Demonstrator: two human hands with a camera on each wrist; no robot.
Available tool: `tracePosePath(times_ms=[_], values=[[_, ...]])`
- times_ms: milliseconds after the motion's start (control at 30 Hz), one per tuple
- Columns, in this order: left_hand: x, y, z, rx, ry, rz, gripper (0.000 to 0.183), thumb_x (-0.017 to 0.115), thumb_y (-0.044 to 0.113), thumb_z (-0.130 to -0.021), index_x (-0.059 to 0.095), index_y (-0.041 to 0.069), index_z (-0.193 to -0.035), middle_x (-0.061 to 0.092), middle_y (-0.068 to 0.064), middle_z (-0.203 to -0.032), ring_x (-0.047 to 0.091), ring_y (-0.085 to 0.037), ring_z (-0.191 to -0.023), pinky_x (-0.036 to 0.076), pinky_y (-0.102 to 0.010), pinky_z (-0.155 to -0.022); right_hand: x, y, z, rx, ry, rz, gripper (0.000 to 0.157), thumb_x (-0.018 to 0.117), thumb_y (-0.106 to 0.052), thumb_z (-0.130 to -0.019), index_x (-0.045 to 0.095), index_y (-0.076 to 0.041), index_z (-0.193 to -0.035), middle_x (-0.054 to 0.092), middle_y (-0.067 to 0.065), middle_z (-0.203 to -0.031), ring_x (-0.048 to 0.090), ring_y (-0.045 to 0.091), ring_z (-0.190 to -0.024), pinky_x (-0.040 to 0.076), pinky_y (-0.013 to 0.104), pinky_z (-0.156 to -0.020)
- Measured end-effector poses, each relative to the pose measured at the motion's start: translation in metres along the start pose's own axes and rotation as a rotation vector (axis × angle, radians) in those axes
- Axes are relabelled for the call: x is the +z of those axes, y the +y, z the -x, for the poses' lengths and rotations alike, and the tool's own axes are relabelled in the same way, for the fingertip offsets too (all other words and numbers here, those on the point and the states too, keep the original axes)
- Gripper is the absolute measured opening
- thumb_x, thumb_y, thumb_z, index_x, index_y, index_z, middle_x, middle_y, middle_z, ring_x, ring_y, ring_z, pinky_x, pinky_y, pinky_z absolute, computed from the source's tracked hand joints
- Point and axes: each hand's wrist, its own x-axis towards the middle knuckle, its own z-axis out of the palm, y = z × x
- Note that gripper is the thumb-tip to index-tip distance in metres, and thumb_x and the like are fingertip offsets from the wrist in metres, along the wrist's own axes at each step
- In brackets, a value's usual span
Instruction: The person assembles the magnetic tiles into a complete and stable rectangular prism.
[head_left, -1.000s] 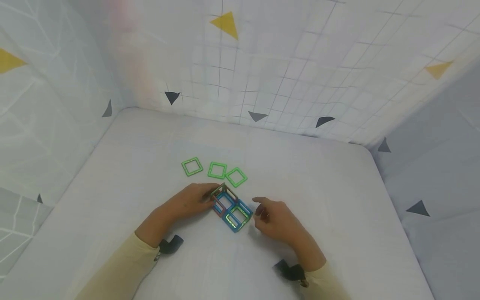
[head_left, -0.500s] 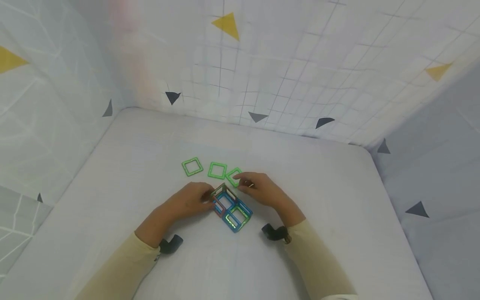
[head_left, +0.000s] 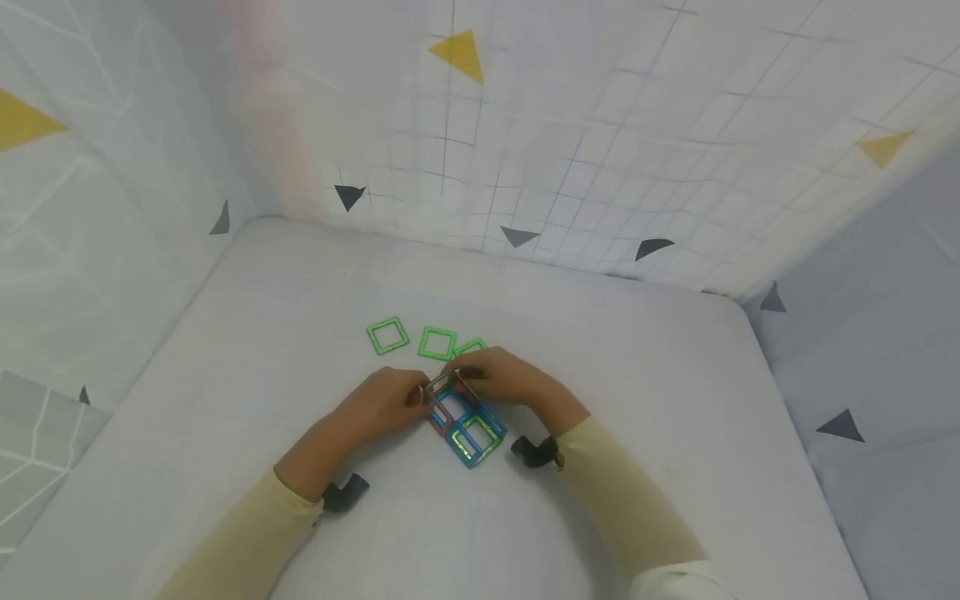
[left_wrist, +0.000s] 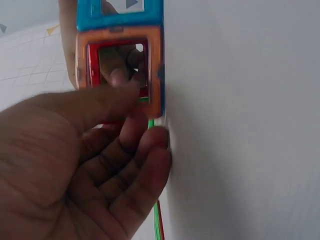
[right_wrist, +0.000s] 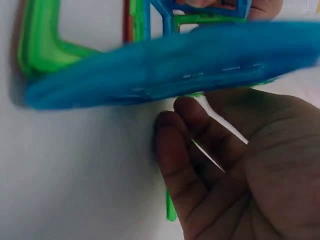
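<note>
A structure of magnetic tiles point(head_left: 468, 461) in blue, green, orange and red stands on the table between both hands. My left hand point(head_left: 384, 407) pinches its left corner. In the left wrist view, the thumb lies across an orange square tile point(left_wrist: 156, 70), with a blue tile point(left_wrist: 120, 21) beside it and a red tile behind. The right hand point(head_left: 510, 379) grips the structure's far right side, its fingertips partly hidden by the wall. A blue tile point(right_wrist: 175, 65) fills much of the right wrist view, in front of the right thumb.
Beyond the structure lie flat green square tiles: one at left point(head_left: 387, 336), one in the middle point(head_left: 437, 343), and one at right point(head_left: 472, 343) partly covered by the right hand. White cloth walls with yellow and dark triangles surround the white table point(head_left: 337, 275).
My right hand has moved from the structure's right side, over the rightmost green tile, and in to the far right wall. The left hand stays at the left corner.
</note>
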Motion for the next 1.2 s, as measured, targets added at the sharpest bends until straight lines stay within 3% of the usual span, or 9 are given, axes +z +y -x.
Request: tracePosePath(times_ms=[167,333,433,533,700,833,1067,1200], values=[[0.002,0.000,-0.001,0.005,0.076,0.013,0.026,0.072,0.020,-0.092,0.070,0.015,-0.117,0.069,0.005,-0.088,0.063,-0.010,-0.081,0.055,-0.030,-0.075,0.002,0.000,0.005,0.063,0.076,0.018,0.017,0.065,-0.029,-0.098,0.071,-0.027,-0.113,0.068,-0.014,-0.103,0.063,0.011,-0.101,0.054,0.033,-0.094],[0.002,0.007,0.000,0.000,0.080,0.048,0.046,0.066,0.019,-0.094,0.056,0.012,-0.138,0.070,0.000,-0.115,0.066,-0.017,-0.106,0.055,-0.039,-0.094,0.002,0.004,0.018,0.109,0.141,0.015,0.023,0.067,-0.029,-0.096,0.070,-0.021,-0.117,0.070,-0.010,-0.111,0.063,0.014,-0.113,0.051,0.037,-0.102],[0.004,0.012,0.004,0.038,0.027,0.061,0.064,0.065,0.028,-0.093,0.042,0.010,-0.150,0.060,-0.003,-0.137,0.057,-0.022,-0.127,0.046,-0.044,-0.108,0.004,0.008,0.028,0.124,0.177,-0.011,0.024,0.067,-0.027,-0.096,0.070,-0.018,-0.118,0.070,-0.007,-0.110,0.064,0.014,-0.108,0.053,0.037,-0.099],[0.009,0.018,0.009,0.077,-0.073,0.053,0.088,0.067,0.048,-0.089,0.026,0.011,-0.158,0.041,-0.004,-0.156,0.040,-0.022,-0.143,0.035,-0.044,-0.117,0.005,0.010,0.038,0.148,0.215,-0.032,0.022,0.068,-0.026,-0.096,0.071,-0.019,-0.117,0.071,-0.007,-0.108,0.065,0.012,-0.103,0.055,0.036,-0.095],[0.021,0.027,0.015,0.062,-0.202,0.039,0.119,0.074,0.070,-0.073,0.014,0.017,-0.161,0.022,0.002,-0.165,0.025,-0.018,-0.150,0.031,-0.042,-0.120,0.008,0.013,0.054,0.209,0.277,-0.030,0.022,0.069,-0.025,-0.094,0.072,-0.019,-0.115,0.070,-0.008,-0.102,0.064,0.010,-0.094,0.056,0.035,-0.089],[0.024,0.029,0.017,0.044,-0.208,0.000,0.121,0.080,0.066,-0.070,0.016,0.020,-0.161,0.023,0.004,-0.165,0.025,-0.018,-0.150,0.031,-0.042,-0.120,0.011,0.012,0.060,0.254,0.309,-0.040,0.024,0.069,-0.024,-0.094,0.072,-0.017,-0.116,0.071,-0.008,-0.100,0.063,0.011,-0.091,0.056,0.035,-0.088],[0.026,0.029,0.016,0.081,-0.208,-0.094,0.101,0.077,0.057,-0.079,0.028,0.018,-0.158,0.035,0.001,-0.160,0.031,-0.020,-0.148,0.032,-0.041,-0.119,0.016,0.014,0.076,0.299,0.380,-0.030,0.026,0.068,-0.020,-0.093,0.072,-0.013,-0.118,0.072,-0.002,-0.104,0.066,0.016,-0.097,0.057,0.040,-0.090],[0.025,0.032,0.017,0.079,-0.217,-0.100,0.093,0.076,0.053,-0.082,0.033,0.018,-0.156,0.038,0.001,-0.159,0.033,-0.020,-0.147,0.032,-0.040,-0.119,0.017,0.015,0.085,0.306,0.394,-0.065,0.025,0.067,-0.021,-0.093,0.072,-0.013,-0.117,0.073,-0.003,-0.101,0.066,0.015,-0.094,0.058,0.040,-0.087]])
